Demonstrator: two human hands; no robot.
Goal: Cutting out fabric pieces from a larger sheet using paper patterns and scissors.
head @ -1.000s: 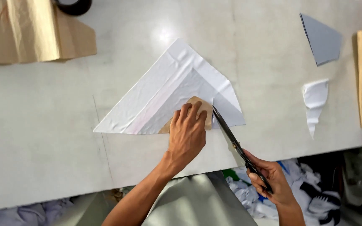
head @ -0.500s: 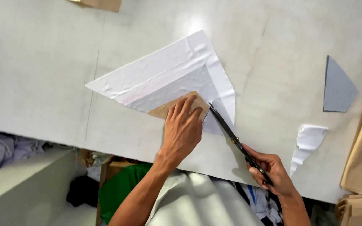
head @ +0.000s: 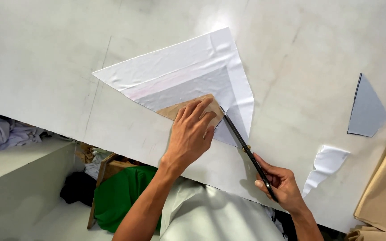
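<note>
A folded white fabric triangle lies on the pale table. A brown paper pattern piece sits on its near edge. My left hand presses flat on that pattern, fingers spread. My right hand grips the black handles of a pair of scissors. The blades point up-left and meet the fabric right beside the pattern's right edge.
A grey fabric piece and a white offcut lie to the right. Brown paper sheets overlap the right edge. Below the table's near edge are a green cloth, a wooden crate and piled fabrics.
The view has shifted, so the table now sits more tilted in frame. My left hand stays on the pattern and the scissors remain at the fabric's right side.
</note>
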